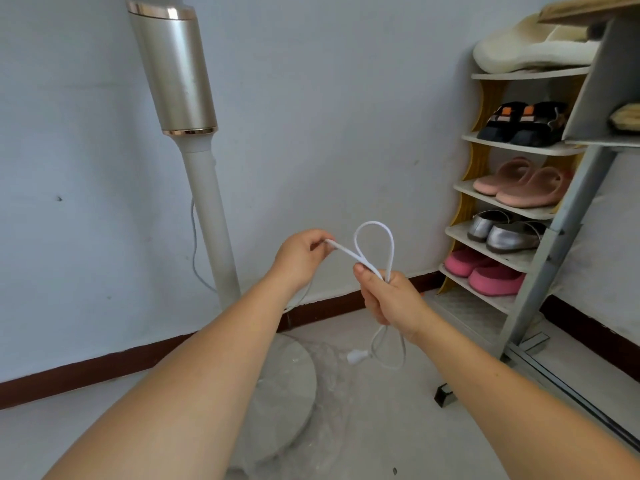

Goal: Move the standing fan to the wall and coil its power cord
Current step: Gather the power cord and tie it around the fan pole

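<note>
While the standing fan (207,216) stands close to the wall (329,116), its white power cord (375,244) is partly looped in the right hand (391,299), which grips the gathered loops, plug (355,357) dangling below. The left hand (301,261) pinches the free run. Each new loop should match the last, fed without twist.

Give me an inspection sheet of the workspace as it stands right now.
Surface: pale floor, plastic wrap by the fan base.
Job's things: standing fan upright close to the wall; power cord partly looped.
Clutter: small dark object on the floor.
Hands: left hand pinches the cord; right hand grips the loops.
Cables: plug hangs below the right hand.
Surroundings: shoe rack, filled, at right.
</note>
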Tool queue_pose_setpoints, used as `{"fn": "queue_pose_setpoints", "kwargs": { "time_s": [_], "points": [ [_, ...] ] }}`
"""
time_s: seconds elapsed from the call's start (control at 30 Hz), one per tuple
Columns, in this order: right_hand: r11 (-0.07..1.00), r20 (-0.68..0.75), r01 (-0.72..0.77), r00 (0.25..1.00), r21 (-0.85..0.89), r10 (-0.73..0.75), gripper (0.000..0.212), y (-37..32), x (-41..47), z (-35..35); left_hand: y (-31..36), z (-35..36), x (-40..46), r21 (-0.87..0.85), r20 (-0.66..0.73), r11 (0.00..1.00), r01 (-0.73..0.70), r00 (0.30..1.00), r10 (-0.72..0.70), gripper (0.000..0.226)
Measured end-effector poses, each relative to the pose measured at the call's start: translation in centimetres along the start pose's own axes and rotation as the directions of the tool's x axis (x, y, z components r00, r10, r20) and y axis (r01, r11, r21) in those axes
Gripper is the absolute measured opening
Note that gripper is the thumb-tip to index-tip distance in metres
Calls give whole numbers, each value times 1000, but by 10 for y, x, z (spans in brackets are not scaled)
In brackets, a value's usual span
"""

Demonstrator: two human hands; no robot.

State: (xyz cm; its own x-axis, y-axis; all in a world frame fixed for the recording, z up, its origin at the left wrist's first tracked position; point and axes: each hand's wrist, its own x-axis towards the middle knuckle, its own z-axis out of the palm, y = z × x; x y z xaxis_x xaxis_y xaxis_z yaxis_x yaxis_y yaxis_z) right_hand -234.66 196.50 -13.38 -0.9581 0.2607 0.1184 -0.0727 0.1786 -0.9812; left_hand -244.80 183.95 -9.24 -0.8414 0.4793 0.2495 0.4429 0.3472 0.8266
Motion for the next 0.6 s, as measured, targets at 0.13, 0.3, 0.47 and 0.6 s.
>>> {"fn": "queue_pose_setpoints", "kwargs": {
  "time_s": [0.13,0.3,0.47,0.6],
  "points": [
    [972,-38,-156,988,-176,152,25,2,5,-4,17,-1,2,-330,-6,939,92,995,-100,22],
    [949,-50,-255,967,-184,250,38,9,10,4,41,-1,4,-599,38,780,179,980,-195,34],
    [983,-44,-182,982,5,182,45,5,16,17,56,-3,3,-734,88,632,249,957,-275,29],
    [991,-72,-124,989,43,127,12,-9,22,29,69,-5,-1,-753,180,539,379,905,-384,3]
  ]
}}
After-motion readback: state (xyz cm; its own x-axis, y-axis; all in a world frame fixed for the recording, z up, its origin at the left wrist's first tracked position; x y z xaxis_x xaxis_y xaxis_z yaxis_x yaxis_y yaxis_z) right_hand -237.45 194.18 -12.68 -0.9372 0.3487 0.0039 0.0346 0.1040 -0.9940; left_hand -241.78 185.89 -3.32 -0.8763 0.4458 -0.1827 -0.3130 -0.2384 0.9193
